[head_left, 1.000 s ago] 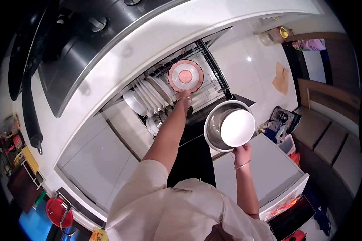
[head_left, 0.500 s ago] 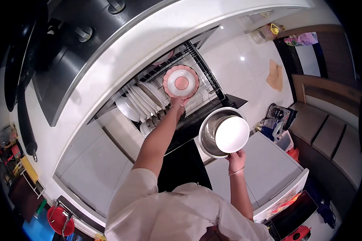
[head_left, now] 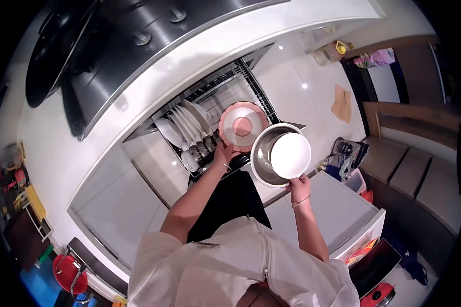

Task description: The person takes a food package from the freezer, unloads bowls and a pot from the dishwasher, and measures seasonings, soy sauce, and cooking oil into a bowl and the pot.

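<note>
My left hand [head_left: 224, 153] is closed on the near rim of a plate with a pink scalloped edge and a pink centre [head_left: 242, 127]. The plate is above the pulled-out dish rack [head_left: 256, 88], its right side close to a metal bowl [head_left: 262, 159]. My right hand [head_left: 298, 190] grips that metal bowl by its near rim, the fingers partly hidden beneath it. Inside the metal bowl sits a white bowl [head_left: 291, 156]. White plates [head_left: 182, 123] stand on edge in the rack to the left of my left hand, with small bowls [head_left: 190, 160] nearer me.
A stove [head_left: 153, 30] with a black pan [head_left: 51, 66] is on the counter at upper left. Grey cabinet fronts [head_left: 118, 199] flank the open drawer. A light grey surface [head_left: 333, 210] lies to my right. Bags [head_left: 347, 156] stand on the floor beyond it.
My left hand has brought the pink-edged plate back toward me and right, nearer the metal bowl. The rack's rear slots are more exposed. My view has shifted slightly.
</note>
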A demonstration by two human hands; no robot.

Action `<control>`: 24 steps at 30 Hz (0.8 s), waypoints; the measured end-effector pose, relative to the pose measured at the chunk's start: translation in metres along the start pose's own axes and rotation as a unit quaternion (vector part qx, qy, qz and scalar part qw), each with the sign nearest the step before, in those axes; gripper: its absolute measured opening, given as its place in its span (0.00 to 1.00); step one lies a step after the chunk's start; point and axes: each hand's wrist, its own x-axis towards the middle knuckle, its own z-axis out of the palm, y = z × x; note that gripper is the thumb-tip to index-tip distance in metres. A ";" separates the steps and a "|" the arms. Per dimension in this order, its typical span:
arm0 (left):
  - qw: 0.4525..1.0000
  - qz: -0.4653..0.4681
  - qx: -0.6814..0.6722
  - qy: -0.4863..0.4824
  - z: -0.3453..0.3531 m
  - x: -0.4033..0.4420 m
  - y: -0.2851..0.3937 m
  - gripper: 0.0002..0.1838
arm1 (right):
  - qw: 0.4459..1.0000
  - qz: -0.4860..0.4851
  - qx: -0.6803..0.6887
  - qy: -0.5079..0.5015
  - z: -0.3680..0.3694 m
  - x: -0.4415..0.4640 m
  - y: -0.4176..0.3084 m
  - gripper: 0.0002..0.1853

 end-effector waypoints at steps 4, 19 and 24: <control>0.968 0.121 0.215 0.049 0.010 -0.040 0.016 0.13 | 0.997 0.013 0.048 -0.052 0.002 0.002 -0.002 0.09; 0.996 0.051 -0.051 0.052 0.019 0.018 -0.007 0.16 | 0.995 -0.014 0.043 -0.094 0.009 0.022 -0.011 0.11; 0.988 0.024 -0.120 0.097 0.022 0.091 -0.013 0.16 | 0.996 -0.010 0.064 -0.056 0.013 0.027 -0.001 0.09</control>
